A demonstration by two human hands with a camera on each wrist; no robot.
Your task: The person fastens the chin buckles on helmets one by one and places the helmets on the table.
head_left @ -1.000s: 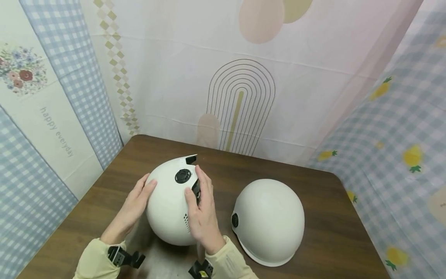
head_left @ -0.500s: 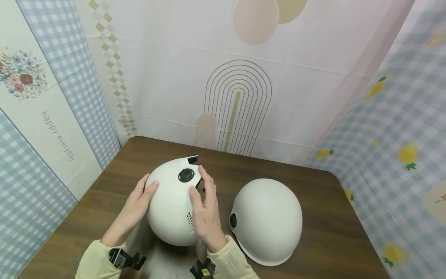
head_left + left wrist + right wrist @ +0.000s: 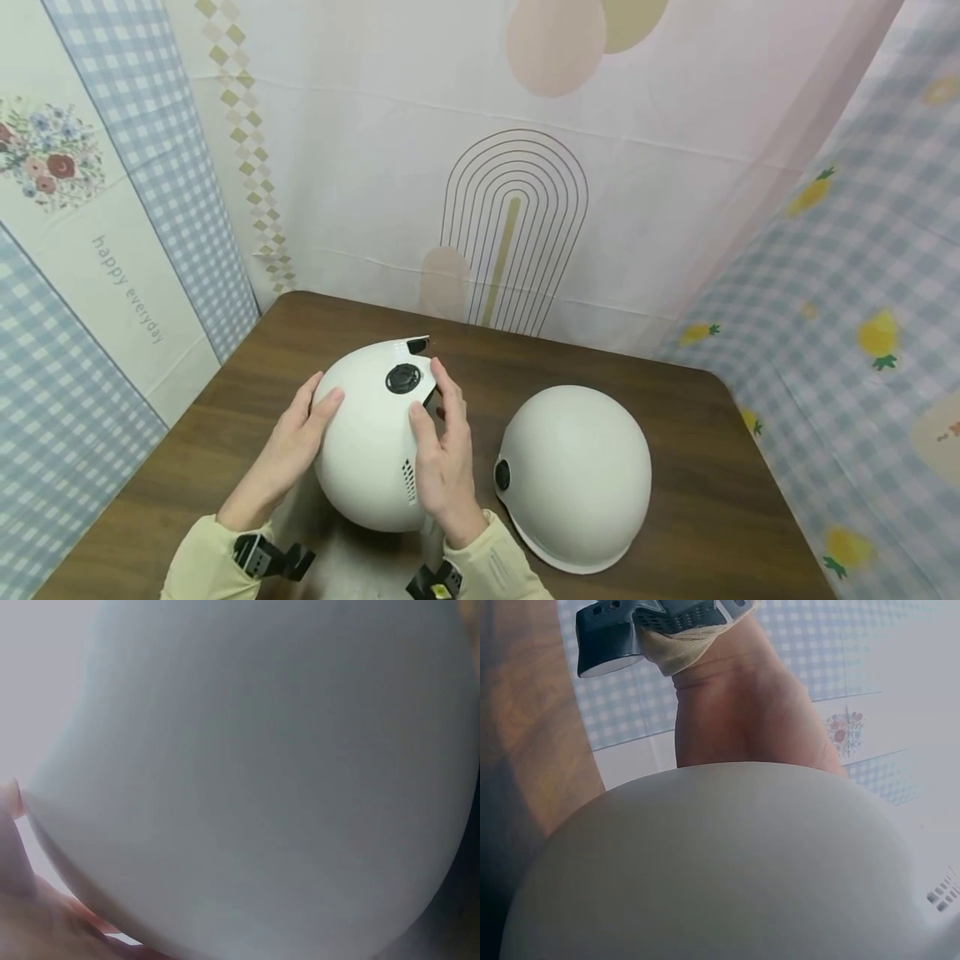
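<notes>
A glossy white helmet (image 3: 360, 450) is held between both hands at the table's left half. It lies tilted, its black round side disc (image 3: 402, 378) facing up and its opening turned to the right. My left hand (image 3: 288, 437) grips the rounded left side, thumb on top. At the opening, my right hand (image 3: 444, 458) holds the rim, the thumb on the outer shell beside small vent holes (image 3: 408, 479). The shell (image 3: 270, 772) fills the left wrist view, fingers along its lower-left edge. In the right wrist view the shell (image 3: 720, 862) hides the left hand's fingers.
A second white helmet (image 3: 581, 471) stands dome up, just right of the right hand, with a black disc on its left side. The brown wooden table (image 3: 675, 417) is bordered by a patterned curtain (image 3: 360, 183) behind and checked cloths on both sides.
The held helmet has turned slightly and shifted a little right with the right hand, so more of its vent holes shows. Both hands keep their hold. The second helmet stays put.
</notes>
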